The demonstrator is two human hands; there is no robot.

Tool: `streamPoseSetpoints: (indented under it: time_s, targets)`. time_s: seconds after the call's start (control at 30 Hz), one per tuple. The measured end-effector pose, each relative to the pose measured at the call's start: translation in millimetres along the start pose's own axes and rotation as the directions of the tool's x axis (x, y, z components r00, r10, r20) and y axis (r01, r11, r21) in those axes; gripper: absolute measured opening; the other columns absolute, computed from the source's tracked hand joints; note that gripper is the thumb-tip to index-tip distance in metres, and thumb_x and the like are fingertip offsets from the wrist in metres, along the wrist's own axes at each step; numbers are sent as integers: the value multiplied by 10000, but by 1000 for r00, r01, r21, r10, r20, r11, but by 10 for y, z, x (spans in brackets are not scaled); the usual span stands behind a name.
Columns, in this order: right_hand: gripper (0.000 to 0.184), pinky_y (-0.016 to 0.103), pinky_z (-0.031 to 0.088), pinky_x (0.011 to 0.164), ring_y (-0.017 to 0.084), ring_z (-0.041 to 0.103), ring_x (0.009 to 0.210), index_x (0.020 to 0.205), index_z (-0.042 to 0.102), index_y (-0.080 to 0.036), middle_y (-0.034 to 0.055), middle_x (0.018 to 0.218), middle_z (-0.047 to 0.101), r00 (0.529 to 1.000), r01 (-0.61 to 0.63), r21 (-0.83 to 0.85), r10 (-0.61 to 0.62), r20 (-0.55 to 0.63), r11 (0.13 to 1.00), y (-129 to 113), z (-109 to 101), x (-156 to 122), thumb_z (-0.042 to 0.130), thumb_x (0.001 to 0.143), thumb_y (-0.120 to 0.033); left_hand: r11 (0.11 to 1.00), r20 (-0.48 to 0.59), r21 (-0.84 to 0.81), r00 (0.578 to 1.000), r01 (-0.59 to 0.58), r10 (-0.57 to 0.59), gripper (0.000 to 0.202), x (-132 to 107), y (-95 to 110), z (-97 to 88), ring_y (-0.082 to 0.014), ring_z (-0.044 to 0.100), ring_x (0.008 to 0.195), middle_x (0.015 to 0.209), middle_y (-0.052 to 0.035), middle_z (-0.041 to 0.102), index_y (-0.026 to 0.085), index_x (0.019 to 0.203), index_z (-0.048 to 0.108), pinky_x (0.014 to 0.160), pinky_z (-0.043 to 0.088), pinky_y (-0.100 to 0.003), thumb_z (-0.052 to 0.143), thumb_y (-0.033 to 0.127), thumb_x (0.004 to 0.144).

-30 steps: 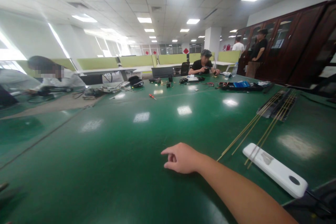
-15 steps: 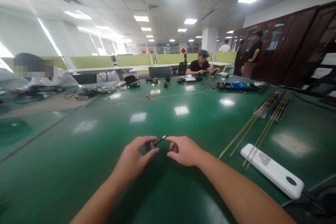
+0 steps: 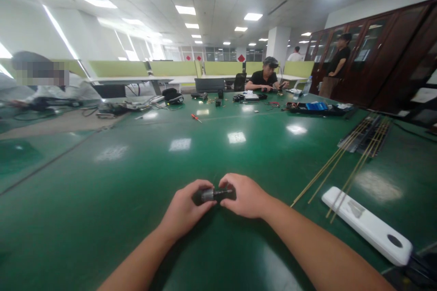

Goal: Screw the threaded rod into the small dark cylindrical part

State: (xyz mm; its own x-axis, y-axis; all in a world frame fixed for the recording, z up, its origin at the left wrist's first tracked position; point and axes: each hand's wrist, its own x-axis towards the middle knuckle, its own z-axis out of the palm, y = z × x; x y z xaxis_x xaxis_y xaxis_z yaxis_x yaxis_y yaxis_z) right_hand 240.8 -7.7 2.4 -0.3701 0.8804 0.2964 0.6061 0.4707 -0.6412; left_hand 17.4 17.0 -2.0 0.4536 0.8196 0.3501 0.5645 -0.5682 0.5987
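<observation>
Just above the green table (image 3: 143, 163), my left hand (image 3: 186, 204) grips a small dark cylindrical metal part (image 3: 207, 194) between thumb and fingers. A thin shaft (image 3: 223, 192) sticks out of it toward the right. My right hand (image 3: 244, 196) curls around that shaft, thumb below and index finger above, with the fingertips close to the part's collar. Exactly where the right fingertips touch is too small to make out.
To the right lies a white power strip (image 3: 368, 227) beneath thin brass-coloured rods (image 3: 321, 173). A red screwdriver (image 3: 195, 118) lies farther off. Toward the back are a black tray (image 3: 316, 108), tools and cables. One person (image 3: 266, 77) sits opposite, another (image 3: 44, 77) at the left.
My right hand has gone from a pointing finger at the shaft's tip to curling around the shaft. The part has turned from slanting upward to nearly level. The view has tilted down slightly.
</observation>
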Motion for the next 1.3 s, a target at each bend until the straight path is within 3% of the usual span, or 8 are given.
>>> streamPoseSetpoints:
  time_s: [0.67, 1.3]
  targets:
    - [141, 270, 425, 737, 175, 624, 854, 989, 679, -203, 35, 936, 703, 999, 36, -50, -35, 23, 998, -27, 25, 6, 630, 873, -266, 1000, -3, 18, 1000, -22, 22, 220, -23, 28, 41, -209, 689, 932, 1001, -17, 735, 243, 1005, 688, 862, 520, -322, 706, 337, 807]
    - [124, 265, 420, 726, 169, 622, 833, 968, 671, -208, 26, 914, 703, 999, 35, -62, -35, 4, 997, 8, 37, 0, 645, 857, -258, 1000, -20, 17, 1000, -6, 7, 213, -25, 8, 47, -198, 689, 914, 975, 11, 736, 255, 988, 691, 853, 508, -317, 731, 307, 785]
